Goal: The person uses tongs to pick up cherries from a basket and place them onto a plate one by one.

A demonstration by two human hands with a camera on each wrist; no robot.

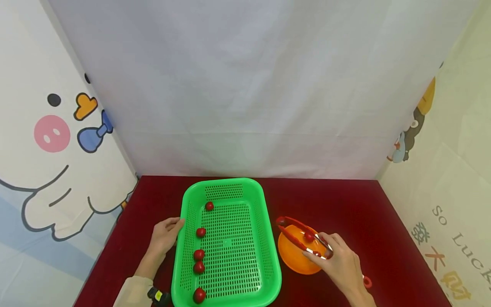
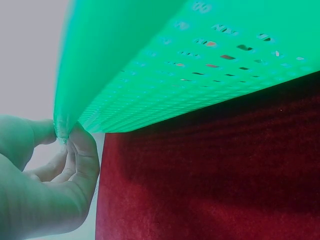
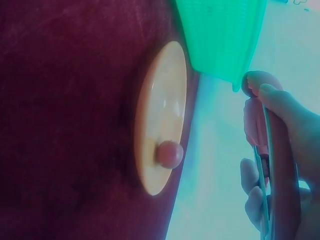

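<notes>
My left hand (image 1: 165,236) pinches the left rim of a green perforated plastic basket (image 1: 272,256) between thumb and fingers. Inside the basket, several small red round fruits (image 1: 199,295) lie in a rough line along its left side. My right hand (image 1: 342,261) grips red-and-metal tongs (image 1: 293,239) above an orange plate (image 1: 295,259). At the tongs' tips a dark red round fruit (image 3: 259,82) appears to be held, partly covered by the tips. One red fruit (image 3: 170,154) sits on the plate, beneath the tongs.
A dark red cloth (image 1: 326,200) covers the table. White fabric (image 1: 245,85) hangs behind it, with printed cartoon sheets (image 1: 53,170) at the sides. The plate stands just right of the basket.
</notes>
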